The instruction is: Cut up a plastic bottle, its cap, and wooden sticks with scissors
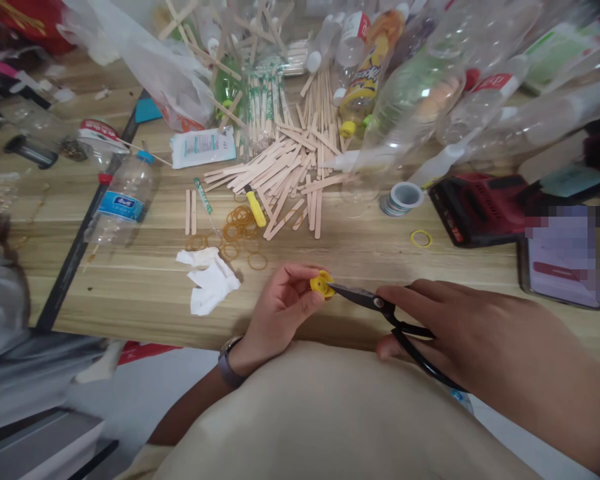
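Between the thumb and fingers of my left hand [283, 307] is a small yellow bottle cap [322, 285], its hollow side facing up. My right hand [465, 327] is closed round the black handles of a pair of scissors [357, 295]. The blade tips meet the cap near its middle; whether they pierce it I cannot tell. Left of my left hand lies a crumpled white tissue [213, 283]. Beyond it are several rubber bands [240, 223] and a yellow-handled cutter [255, 208].
Wooden sticks [280, 167] are heaped mid-table. Plastic bottles [410, 100] crowd the back right. A red tool battery [475, 210] and a phone [560, 260] lie at right. Near a water bottle [123, 200] at left, another person's sleeve [3, 300] shows.
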{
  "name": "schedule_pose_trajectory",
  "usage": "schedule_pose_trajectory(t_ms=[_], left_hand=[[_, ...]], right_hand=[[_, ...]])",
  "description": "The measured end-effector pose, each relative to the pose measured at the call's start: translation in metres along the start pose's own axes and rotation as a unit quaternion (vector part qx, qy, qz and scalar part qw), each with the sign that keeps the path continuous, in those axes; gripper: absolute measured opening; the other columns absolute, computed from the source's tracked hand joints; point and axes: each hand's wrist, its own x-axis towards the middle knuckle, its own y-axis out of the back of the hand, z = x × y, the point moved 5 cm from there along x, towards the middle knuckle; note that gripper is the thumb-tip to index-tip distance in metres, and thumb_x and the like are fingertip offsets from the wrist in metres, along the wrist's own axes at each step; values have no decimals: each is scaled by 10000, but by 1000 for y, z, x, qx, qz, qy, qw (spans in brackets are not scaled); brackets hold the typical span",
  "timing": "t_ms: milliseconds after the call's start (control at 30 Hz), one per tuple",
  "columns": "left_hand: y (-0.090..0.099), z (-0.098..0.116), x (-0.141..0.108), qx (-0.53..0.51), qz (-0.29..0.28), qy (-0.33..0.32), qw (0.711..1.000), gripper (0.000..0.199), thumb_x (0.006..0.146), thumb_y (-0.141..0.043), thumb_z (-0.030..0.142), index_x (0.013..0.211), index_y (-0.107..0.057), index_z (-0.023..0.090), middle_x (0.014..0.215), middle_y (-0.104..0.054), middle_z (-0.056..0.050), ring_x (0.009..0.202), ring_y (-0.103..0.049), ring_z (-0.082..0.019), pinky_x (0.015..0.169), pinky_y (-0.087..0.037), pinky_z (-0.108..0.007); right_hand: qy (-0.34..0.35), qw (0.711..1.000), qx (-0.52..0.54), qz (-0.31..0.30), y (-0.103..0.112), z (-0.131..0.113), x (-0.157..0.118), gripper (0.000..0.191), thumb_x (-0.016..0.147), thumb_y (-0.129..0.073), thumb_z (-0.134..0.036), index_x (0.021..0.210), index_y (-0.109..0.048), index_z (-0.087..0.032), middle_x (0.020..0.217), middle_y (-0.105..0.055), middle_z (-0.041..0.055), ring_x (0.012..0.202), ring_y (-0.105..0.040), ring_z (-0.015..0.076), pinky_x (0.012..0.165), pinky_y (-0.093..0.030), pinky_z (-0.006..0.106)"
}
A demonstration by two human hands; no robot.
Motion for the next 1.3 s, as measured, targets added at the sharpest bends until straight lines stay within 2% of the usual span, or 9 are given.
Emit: schedule_pose_trajectory(t_ms=[100, 200, 300, 433, 700, 1100, 1300], left_hand=[[0, 4, 1, 19, 3, -27, 999, 239, 790, -819, 274, 927, -637, 203, 1071, -691, -32, 967, -669, -136, 861, -531, -276], [1, 6, 1, 40, 2, -19, 999, 263, 793, -815, 276, 978, -642, 204, 1047, -691, -32, 945, -663, -136, 841, -531, -266], [1, 5, 0, 65, -8, 3, 998, 308, 796, -813, 277, 1047, -652, 201, 1022, -697, -36, 919, -662, -137, 808, -537, -252], [2, 5, 0, 59, -16, -20, 998, 275, 792, -810, 205, 1037, -687, 211, 1072, -674, -29, 959, -666, -122, 841, -540, -232], [3, 2, 0, 59, -19, -48, 997, 264, 780, -816, 176, 1013, -699, 221, 1113, -638, -27, 992, -664, -121, 883, -536, -244], [5, 2, 1, 76, -3, -3, 997, 296, 751, -848, 283, 986, -691, 194, 1067, -687, -46, 956, -676, -146, 834, -542, -266], [3, -2, 1, 45, -5, 34, 998, 328, 737, -862, 321, 981, -687, 187, 1008, -724, -43, 909, -686, -148, 803, -548, -265]], right_hand=[[10, 1000, -11, 20, 4, -3, 3, 382, 960, -491, -534, 1073, -683, -223, 707, -662, 4, 539, -678, 237, 420, -382, 321], [16, 999, -20, 37, 6, -6, 7, 370, 969, -472, -509, 1027, -696, -221, 679, -655, 3, 502, -656, 219, 416, -359, 317], [18, 998, -17, 49, 8, -8, 9, 432, 1021, -352, -481, 1001, -702, -229, 656, -649, -1, 485, -645, 201, 420, -345, 314], [23, 997, -30, 64, 13, -11, 12, 539, 1054, -222, -427, 945, -707, -219, 629, -627, 6, 468, -633, 202, 409, -316, 320], [34, 995, -65, 65, 16, -16, 12, 453, 1023, -271, -334, 913, -690, -203, 606, -572, 7, 475, -618, 215, 439, -333, 338], [70, 991, -85, 75, 14, -16, 11, 563, 1075, -159, -329, 926, -686, -195, 622, -608, 13, 510, -619, 193, 490, -329, 340], [56, 993, -63, 89, 10, -14, 8, 584, 1084, -172, -384, 925, -703, -201, 630, -637, 7, 508, -629, 176, 461, -356, 331]])
